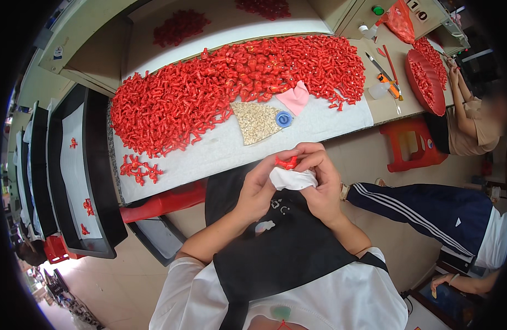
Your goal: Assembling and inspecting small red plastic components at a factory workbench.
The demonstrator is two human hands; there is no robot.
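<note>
My left hand and my right hand meet above my lap over a black apron. Between the fingertips of both sits a small red branching plastic piece. A crumpled white cloth is pressed under it, held by both hands. On the white-covered table ahead lies a big heap of the same red pieces. Close to my hands are a fan-shaped pile of small beige bits, a blue cap and a pink cloth.
A few finished red pieces lie at the table's left front. Black trays with white liners stand at left. A red stool and a seated person are at right beside a red basin; another person's leg stretches nearby.
</note>
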